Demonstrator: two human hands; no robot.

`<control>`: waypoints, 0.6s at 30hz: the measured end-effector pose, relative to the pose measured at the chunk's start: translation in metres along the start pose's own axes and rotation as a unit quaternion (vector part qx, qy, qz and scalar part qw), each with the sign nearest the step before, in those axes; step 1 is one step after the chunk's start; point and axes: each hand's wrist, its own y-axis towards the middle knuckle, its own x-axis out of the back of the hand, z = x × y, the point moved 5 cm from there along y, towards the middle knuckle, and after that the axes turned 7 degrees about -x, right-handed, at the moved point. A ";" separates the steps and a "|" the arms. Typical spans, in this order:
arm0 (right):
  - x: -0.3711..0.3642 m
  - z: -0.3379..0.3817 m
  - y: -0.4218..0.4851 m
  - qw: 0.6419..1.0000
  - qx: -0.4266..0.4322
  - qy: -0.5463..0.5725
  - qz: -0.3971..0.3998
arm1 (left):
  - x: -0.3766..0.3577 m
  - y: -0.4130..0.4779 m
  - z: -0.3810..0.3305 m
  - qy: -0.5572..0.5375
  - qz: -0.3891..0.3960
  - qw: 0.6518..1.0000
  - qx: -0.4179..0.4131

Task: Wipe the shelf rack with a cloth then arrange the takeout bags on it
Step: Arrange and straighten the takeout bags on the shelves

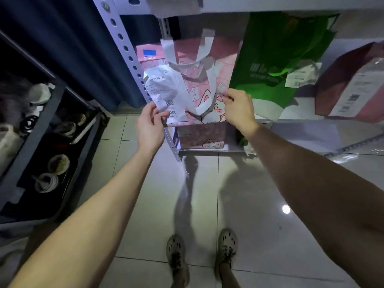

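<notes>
"Pinching confirmed: left hand [150,123] nips the lower left corner of the pink bag [207,80], right hand [240,108] its lower right edge. Location?"

"Upright at 12 o'clock, left end of the shelf rack [122,41], both hands equally near; green bag [276,59] beside it at 1 o'clock. Base contact: cannot tell."

On the shelf rack [124,53] we see the takeout bag [207,84] centre frame, tote bag [276,59] right, paper bag [349,86] far right.

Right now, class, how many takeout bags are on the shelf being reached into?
4: pink cartoon bag held by left hand and right hand, pink bag behind it, green bag beside it, dark red bag far right. Others possibly hidden.
</notes>
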 end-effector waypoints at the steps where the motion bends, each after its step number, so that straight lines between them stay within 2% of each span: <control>1: -0.005 -0.001 0.008 1.000 0.005 0.004 -0.001 | -0.006 0.006 0.009 -0.010 0.008 1.000 -0.001; 5: -0.008 -0.018 0.038 1.000 0.011 -0.006 -0.010 | -0.046 0.024 0.026 -0.042 0.065 0.997 -0.009; 11: 0.028 -0.079 0.045 0.995 -0.060 -0.030 -0.069 | -0.112 0.036 0.026 -0.110 0.141 0.984 -0.022; 15: 0.012 -0.071 0.045 0.996 -0.045 -0.026 -0.068 | -0.104 0.038 0.040 -0.148 0.134 0.979 -0.030; 18: -0.016 -0.062 0.053 0.999 -0.041 -0.013 -0.021 | -0.077 0.045 0.051 -0.085 0.087 0.992 -0.015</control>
